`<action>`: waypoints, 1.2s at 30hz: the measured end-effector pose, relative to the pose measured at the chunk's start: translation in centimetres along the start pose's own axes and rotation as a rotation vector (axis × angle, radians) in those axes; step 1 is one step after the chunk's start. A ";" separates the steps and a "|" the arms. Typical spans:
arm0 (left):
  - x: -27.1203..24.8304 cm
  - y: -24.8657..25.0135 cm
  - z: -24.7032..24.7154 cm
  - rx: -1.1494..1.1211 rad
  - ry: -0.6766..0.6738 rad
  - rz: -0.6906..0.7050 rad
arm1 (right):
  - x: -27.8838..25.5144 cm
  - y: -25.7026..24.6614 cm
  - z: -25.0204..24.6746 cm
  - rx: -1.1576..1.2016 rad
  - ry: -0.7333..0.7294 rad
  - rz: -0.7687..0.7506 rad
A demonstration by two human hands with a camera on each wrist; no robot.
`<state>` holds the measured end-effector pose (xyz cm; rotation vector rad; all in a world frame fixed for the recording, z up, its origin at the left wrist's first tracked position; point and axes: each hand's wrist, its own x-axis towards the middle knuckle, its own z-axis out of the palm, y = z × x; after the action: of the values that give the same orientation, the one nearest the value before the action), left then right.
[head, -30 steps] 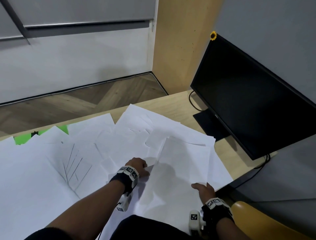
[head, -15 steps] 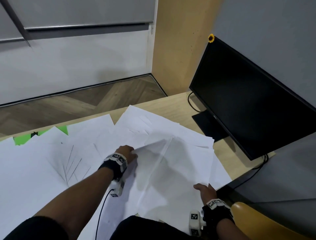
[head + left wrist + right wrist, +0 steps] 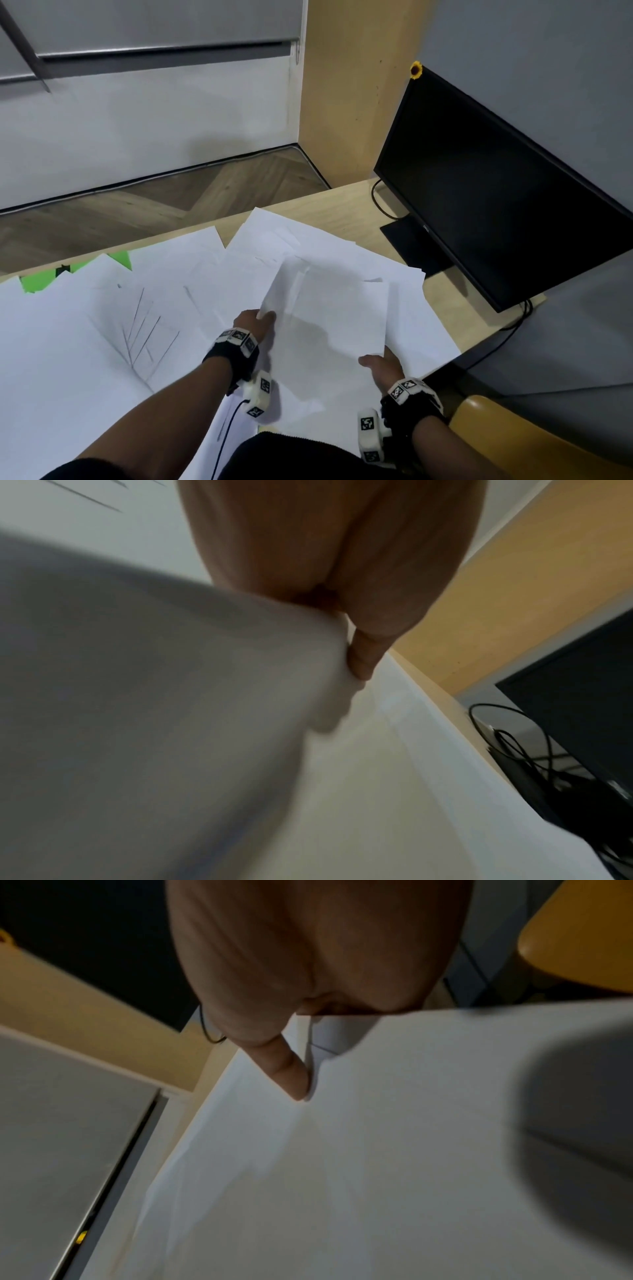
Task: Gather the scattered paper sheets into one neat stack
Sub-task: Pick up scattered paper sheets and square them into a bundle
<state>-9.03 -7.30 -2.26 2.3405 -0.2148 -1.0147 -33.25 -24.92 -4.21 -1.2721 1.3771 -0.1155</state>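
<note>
Both hands lift small bundle of sheets (image 3: 329,322) above scattered paper (image 3: 102,342) on desk (image 3: 342,202); left hand (image 3: 255,322) pinches bundle edge at 9 o'clock, right hand (image 3: 383,365) pinches corner at 5 o'clock; monitor (image 3: 496,192) at 2 o'clock

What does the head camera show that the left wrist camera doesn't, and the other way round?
Only the head view shows the right hand holding the lifted sheets at their near corner, the green paper at the far left, and the yellow chair. Only the left wrist view shows the tangled cables beside the monitor's foot. Both show the left hand gripping the sheets' left edge, the monitor and the wooden panel.
</note>
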 end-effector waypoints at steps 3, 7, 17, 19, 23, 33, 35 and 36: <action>-0.6 0.4 1.3 0.011 -0.038 0.031 | -0.5 -0.5 1.5 -0.009 -0.068 -0.032; -0.8 0.9 1.7 -0.115 -0.045 0.010 | -1.0 -0.7 2.5 0.008 -0.110 -0.073; 0.4 -0.1 0.3 -0.079 0.061 0.086 | -0.4 -0.3 1.5 0.091 0.046 0.014; 0.2 0.0 0.6 -0.089 0.041 0.077 | 0.1 0.2 1.5 0.120 0.068 0.027; -0.5 0.9 2.1 -0.156 -0.044 0.097 | 0.6 0.0 1.7 -0.020 0.089 0.009; 0.4 0.9 2.4 -0.113 -0.064 0.087 | 0.6 -1.2 1.3 -0.356 0.136 -0.202; 0.4 0.9 2.2 -0.103 -0.071 0.079 | 0.6 -1.6 0.8 -0.336 0.222 -0.154; 0.4 1.0 2.3 -0.100 -0.080 0.077 | 0.6 -1.8 0.6 -0.353 0.228 -0.124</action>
<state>-10.30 -9.26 -3.14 2.1877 -0.2772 -1.0574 -31.50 -25.73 -3.54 -1.6807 1.5591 -0.1082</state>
